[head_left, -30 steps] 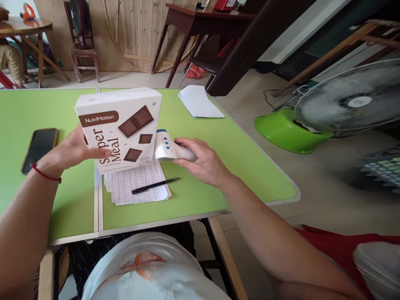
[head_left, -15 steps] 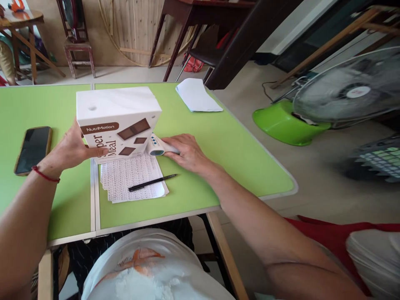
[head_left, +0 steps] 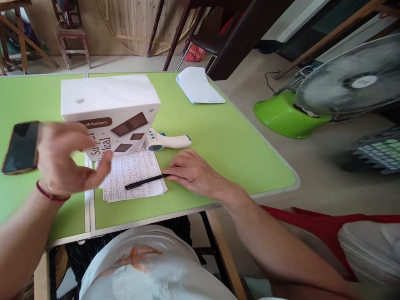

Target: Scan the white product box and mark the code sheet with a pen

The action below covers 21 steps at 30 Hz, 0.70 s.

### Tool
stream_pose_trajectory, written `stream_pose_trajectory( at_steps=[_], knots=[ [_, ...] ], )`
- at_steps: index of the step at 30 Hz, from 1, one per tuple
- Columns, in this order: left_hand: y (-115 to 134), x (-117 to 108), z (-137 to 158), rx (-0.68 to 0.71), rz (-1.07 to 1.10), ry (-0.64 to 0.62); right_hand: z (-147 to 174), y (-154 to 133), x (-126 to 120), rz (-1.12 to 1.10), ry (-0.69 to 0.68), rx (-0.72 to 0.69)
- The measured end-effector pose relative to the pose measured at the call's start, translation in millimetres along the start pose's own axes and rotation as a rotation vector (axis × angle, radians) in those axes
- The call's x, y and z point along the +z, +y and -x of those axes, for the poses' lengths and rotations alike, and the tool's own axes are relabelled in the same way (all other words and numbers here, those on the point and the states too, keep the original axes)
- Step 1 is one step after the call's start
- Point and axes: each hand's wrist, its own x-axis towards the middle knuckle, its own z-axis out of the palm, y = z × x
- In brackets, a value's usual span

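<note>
A white NutriMotion box point(head_left: 109, 96) with brown bar pictures stands on the table, its lower edge over handwritten sheets point(head_left: 131, 171). My left hand point(head_left: 67, 156), smeared a little by motion, is in front of the box with thumb and forefinger apart, holding nothing. A black pen point(head_left: 143, 182) lies slanted across the sheets. At its right end, my right hand point(head_left: 196, 173) has its thumb and fingers closed on the pen's tip. Against the box's right side lies a white and blue handheld infrared thermometer point(head_left: 170, 142), untouched by either hand.
A phone point(head_left: 21, 146) in a brown case lies at the left on the green table point(head_left: 243, 158). Folded white paper point(head_left: 199, 86) is near the far edge. Beyond the table's right side stand a green stool point(head_left: 279, 116) and a large fan point(head_left: 353, 79).
My left hand has let go of the box and come nearer to me. My right hand has released the thermometer and moved down to the pen's end.
</note>
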Motion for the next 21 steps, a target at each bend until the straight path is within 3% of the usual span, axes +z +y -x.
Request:
stream_pose_trajectory(
  at_steps=[1,2,3,4,7,10,15,19,21],
  knots=[
    [11,6,-1,0.149,-0.086,0.135,1,-2,0,0.018,0.023,0.003],
    [21,13,-3,0.322,-0.127,0.156,2,-2,0,0.031,0.051,0.021],
    [30,21,-4,0.434,-0.143,0.119,3,-2,-1,0.04,0.085,0.053],
    [38,30,-5,0.461,-0.157,0.06,3,-1,-2,0.038,0.131,0.098],
    [49,55,-4,0.409,-0.191,-0.207,-1,2,-6,-0.072,0.345,0.27],
    [49,72,2,0.387,-0.203,-0.377,-9,0,-3,-0.359,0.505,0.485],
    [49,78,7,0.373,-0.223,-0.466,-21,-13,15,-0.775,0.392,0.633],
    [52,75,5,0.362,-0.224,-0.48,-21,-22,22,-0.713,0.421,0.703],
    [54,73,4,0.356,-0.224,-0.498,-20,-25,23,-0.627,0.432,0.674]
  ],
)
